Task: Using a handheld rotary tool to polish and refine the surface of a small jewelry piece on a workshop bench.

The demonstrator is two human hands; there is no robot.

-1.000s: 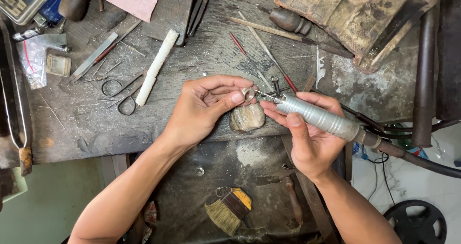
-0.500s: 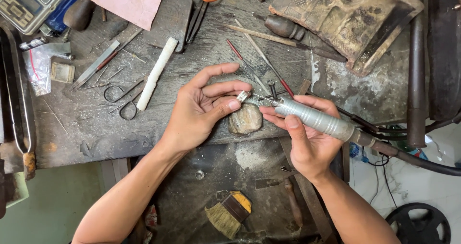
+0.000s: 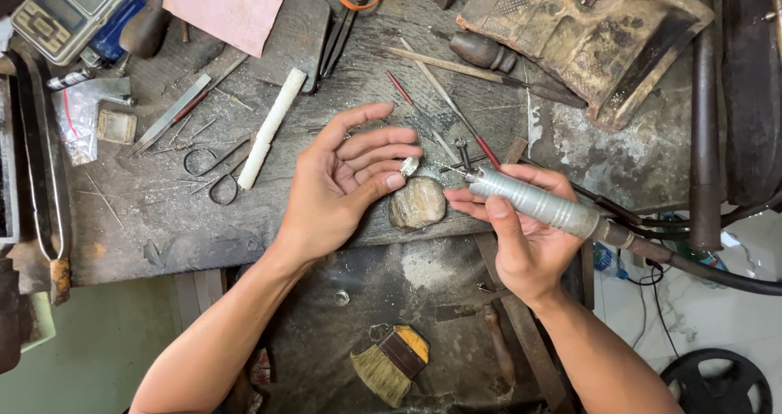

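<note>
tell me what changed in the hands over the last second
The left hand has opened, palm turned up and fingers spread, and has drawn a little away from the tool tip; the small silver piece now sits at its fingertips beside the thumb. The right hand keeps its grip on the grey rotary handpiece, whose tip no longer meets the piece. The wooden bench peg, scissors and brush lie as before.

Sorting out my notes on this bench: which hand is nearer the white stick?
Left. The left hand lies open just right of the white stick, not touching it. The right hand, holding the rotary handpiece, is farther right, beyond the left hand.
</note>
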